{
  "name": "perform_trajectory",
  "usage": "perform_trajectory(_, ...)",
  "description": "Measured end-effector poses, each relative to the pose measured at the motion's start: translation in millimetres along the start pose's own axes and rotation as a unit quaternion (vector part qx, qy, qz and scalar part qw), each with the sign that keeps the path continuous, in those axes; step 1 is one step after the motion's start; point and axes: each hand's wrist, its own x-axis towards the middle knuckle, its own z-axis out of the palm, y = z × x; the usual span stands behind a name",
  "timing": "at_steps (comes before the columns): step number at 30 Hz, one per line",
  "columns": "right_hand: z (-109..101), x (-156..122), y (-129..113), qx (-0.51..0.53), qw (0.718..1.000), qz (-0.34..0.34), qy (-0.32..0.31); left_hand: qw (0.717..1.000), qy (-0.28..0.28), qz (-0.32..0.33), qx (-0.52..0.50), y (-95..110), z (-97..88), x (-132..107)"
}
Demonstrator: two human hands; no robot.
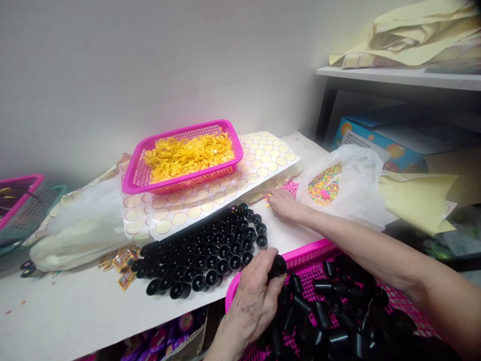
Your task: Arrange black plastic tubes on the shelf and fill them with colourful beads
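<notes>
From the head camera: at lower centre, left hand clamped around a black plastic cup, part of it hidden by the fingers. Right of centre, well apart, right hand, fingertips down beside a heap of pink beads; impossible to tell whether closed on any. Just below the middle, packed rows of upright black cups, insides hard to make out toward the back. At lower right, magenta basket of jumbled black cylinders, partly hidden by the right forearm, cut off at the bottom. Farther right, multicoloured beads in a white plastic bag. Above centre, pink basket of tangled yellow plastic pieces, covering part of the round-sticker sheets. At the left edge, pink-rimmed basket, cut off, contents unclear.
</notes>
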Motion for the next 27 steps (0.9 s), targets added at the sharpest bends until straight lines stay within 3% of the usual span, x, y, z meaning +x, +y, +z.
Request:
perform_trajectory(5, -1.6, 10.7, -5.2, -0.011, 0.997, -0.074, 0.005, 0.999, 0.043, -0.008, -0.012, 0.6, 7.9, -13.1)
perform_trajectory(13, 21.2, 41.0, -14.2, -0.045, 0.989, -0.138, 0.016, 0.996, 0.068, -0.053, -0.009, -3.6, 20.0, -23.8)
perform_trajectory(22, 12.7, 35.0, -3.8, -0.093, 0.966, -0.240, 0.011, 0.994, 0.072, -0.066, -0.041, -10.5, 21.6, -25.1)
perform_trajectory(27, 10.0, 27.1, 11.7, -0.101, 0.966, -0.238, 0.012, 0.994, 0.078, -0.070, -0.032, -7.1, 21.0, -23.7)
